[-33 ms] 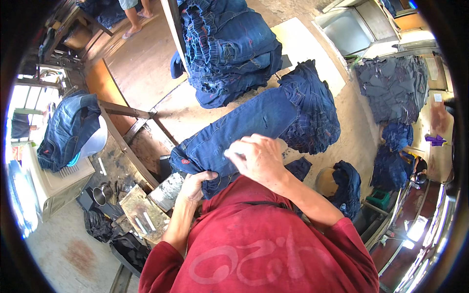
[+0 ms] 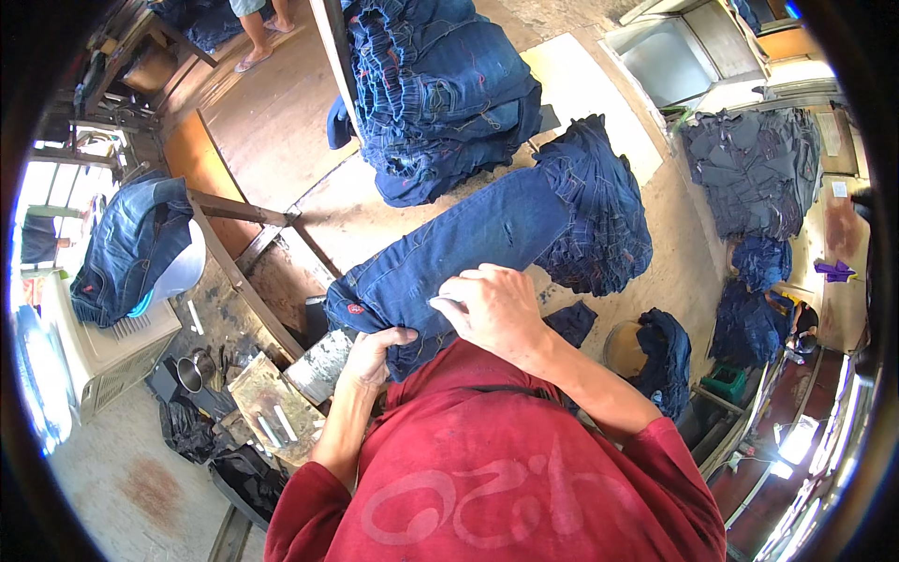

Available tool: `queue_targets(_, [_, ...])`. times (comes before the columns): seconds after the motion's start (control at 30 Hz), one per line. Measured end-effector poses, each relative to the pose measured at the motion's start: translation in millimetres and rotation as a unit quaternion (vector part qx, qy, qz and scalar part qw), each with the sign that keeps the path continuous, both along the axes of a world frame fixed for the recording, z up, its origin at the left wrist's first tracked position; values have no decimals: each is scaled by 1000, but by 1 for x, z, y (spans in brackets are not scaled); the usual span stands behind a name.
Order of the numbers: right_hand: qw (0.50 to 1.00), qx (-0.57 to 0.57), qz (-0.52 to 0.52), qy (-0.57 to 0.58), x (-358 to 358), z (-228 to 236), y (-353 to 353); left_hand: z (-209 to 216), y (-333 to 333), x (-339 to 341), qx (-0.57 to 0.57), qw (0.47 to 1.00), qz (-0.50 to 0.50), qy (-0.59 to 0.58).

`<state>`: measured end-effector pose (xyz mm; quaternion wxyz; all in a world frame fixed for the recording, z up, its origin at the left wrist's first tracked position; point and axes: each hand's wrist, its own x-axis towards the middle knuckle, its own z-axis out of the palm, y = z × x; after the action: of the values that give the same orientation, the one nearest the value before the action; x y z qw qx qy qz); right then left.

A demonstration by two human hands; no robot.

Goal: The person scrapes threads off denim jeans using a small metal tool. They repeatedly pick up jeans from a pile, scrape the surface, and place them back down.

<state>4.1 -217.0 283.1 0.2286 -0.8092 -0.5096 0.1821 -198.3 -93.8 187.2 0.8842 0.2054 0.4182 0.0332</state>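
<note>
A pair of blue denim trousers [image 2: 468,229] stretches diagonally in front of me, from my lap up to a gathered denim bundle at the far right. Its near end carries a small red patch [image 2: 356,309]. There my left hand [image 2: 375,351] grips the folded denim, thumb on top and fingers hidden underneath. Over the middle of the cloth, my right hand [image 2: 496,304] is closed, fingers curled together. A small greyish tip shows by its thumb; whether that is a held thing cannot be made out. The gathered denim bundle [image 2: 599,211] hangs in folds.
A tall denim stack [image 2: 440,94] stands ahead beside a post. More jeans [image 2: 136,244] drape over a chair at left. A worn wooden block [image 2: 272,412] and a metal cup [image 2: 195,372] lie left of me. Dark grey cloth pieces [image 2: 754,173] are piled at right. A person's legs [image 2: 255,36] show far off.
My right hand's fingers and wrist have shifted very slightly above the denim. The left hand and the trousers look the same.
</note>
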Motion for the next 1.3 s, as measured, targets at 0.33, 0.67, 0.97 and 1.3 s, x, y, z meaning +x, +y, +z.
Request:
queue_targets(0.33, [997, 38, 1, -72, 8, -10, 26, 8, -13, 10, 2, 997, 75, -23])
queue_targets(0.67, [986, 35, -40, -155, 36, -21, 23, 3, -14, 5, 28, 997, 63, -21])
queue_targets(0.97, [965, 143, 182, -125, 52, -31, 19, 8, -14, 6, 3, 997, 76, 2])
queue_targets(1.3, [957, 138, 208, -148, 64, -24, 34, 9, -19, 5, 2, 998, 63, 20])
